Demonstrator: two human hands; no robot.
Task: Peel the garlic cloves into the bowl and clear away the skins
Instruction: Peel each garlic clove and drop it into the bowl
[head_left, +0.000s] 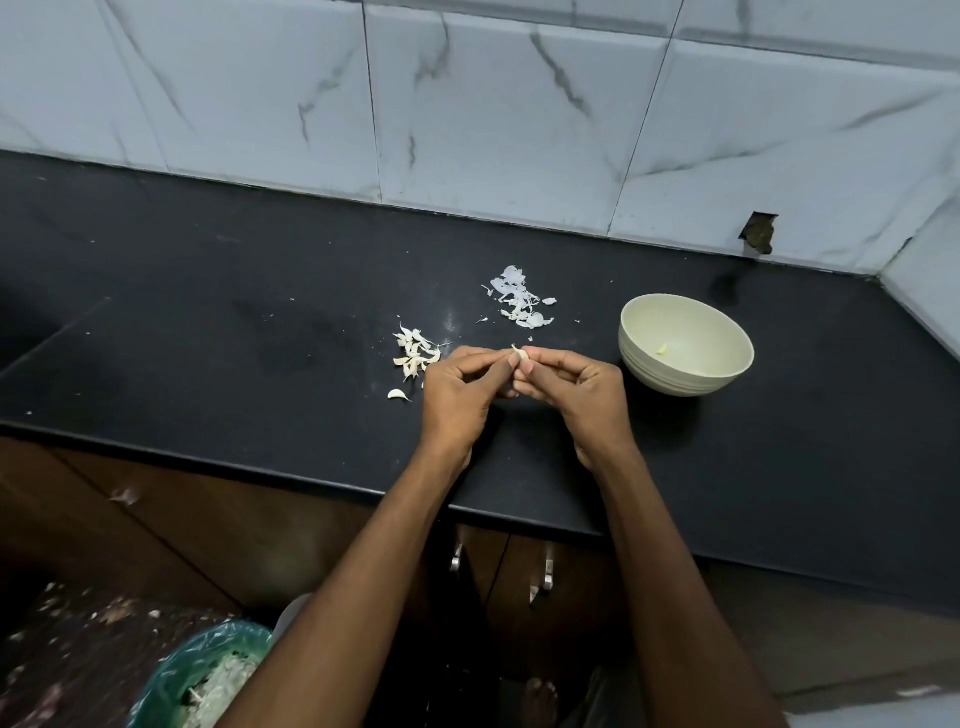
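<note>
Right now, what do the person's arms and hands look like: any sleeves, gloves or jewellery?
Both forearms are bare up to the frame edge, with no sleeve in view. The left hand and right hand wear no gloves; no rings, watch or bracelet show on either.

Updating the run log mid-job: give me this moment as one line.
step: peeling | left hand + right hand: pinch garlic clove | bowl: one piece inside | unpeeled cloves, skins: on counter

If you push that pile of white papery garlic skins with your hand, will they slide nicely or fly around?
The white papery garlic skins look thin and curled, so they are probably very light and may scatter or flutter rather than slide together. Tiny flecks already lie loose on the black countertop, so some would likely stick or stay behind.
</note>
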